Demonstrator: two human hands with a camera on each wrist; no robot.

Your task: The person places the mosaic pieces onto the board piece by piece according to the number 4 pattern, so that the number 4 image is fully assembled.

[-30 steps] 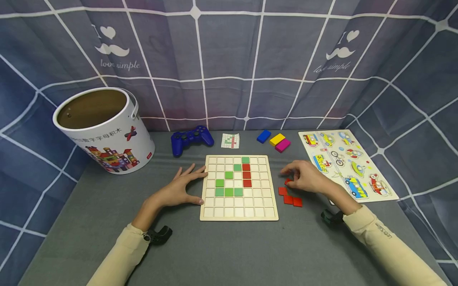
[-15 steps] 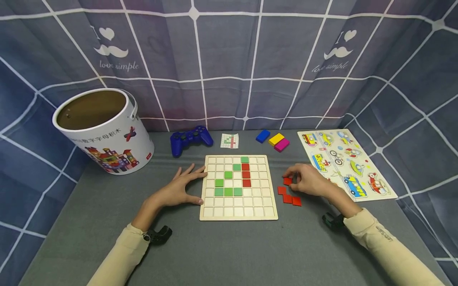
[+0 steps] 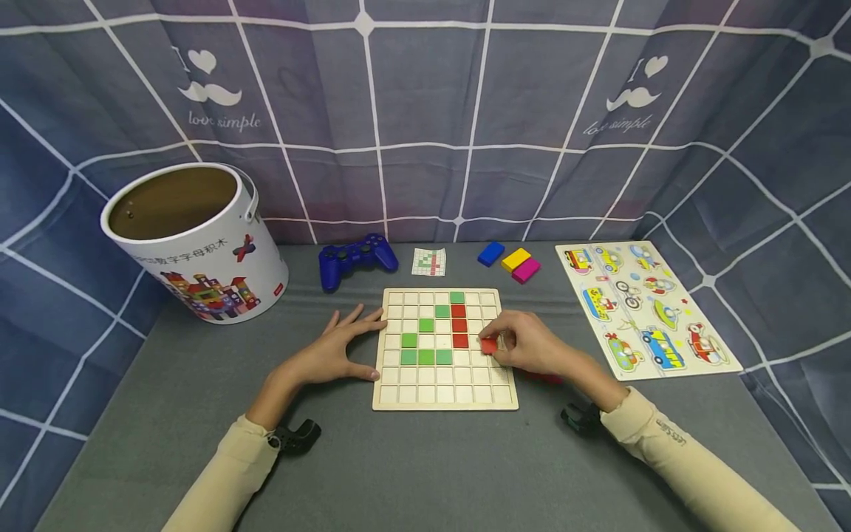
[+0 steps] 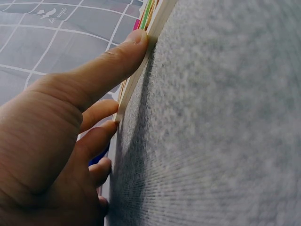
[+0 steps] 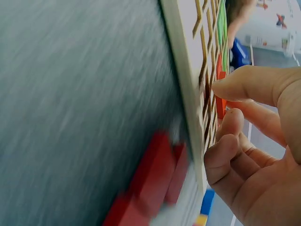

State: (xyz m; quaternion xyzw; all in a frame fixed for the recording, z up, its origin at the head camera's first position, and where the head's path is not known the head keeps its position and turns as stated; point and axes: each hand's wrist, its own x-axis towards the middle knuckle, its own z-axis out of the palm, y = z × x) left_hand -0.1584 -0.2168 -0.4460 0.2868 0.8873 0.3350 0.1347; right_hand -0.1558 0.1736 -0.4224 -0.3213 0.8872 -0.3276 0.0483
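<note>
A square wooden grid board lies on the grey table. Green tiles form an angled shape in its cells, with a column of 3 red tiles to their right. My left hand rests at the board's left edge, fingers spread; its thumb touches the side in the left wrist view. Over the right part of the grid, my right hand pinches a red square tile between thumb and fingers. Loose red tiles lie beside the board, mostly hidden under that hand in the head view.
Behind the board lie a small pattern card, a blue game controller and blue, yellow and pink blocks. A white bucket stands at the left. A picture puzzle board lies at the right, near the right forearm.
My right hand has picked a red tile from the loose ones at the right and carried it left over the board. The left hand has stayed at the board's edge.
</note>
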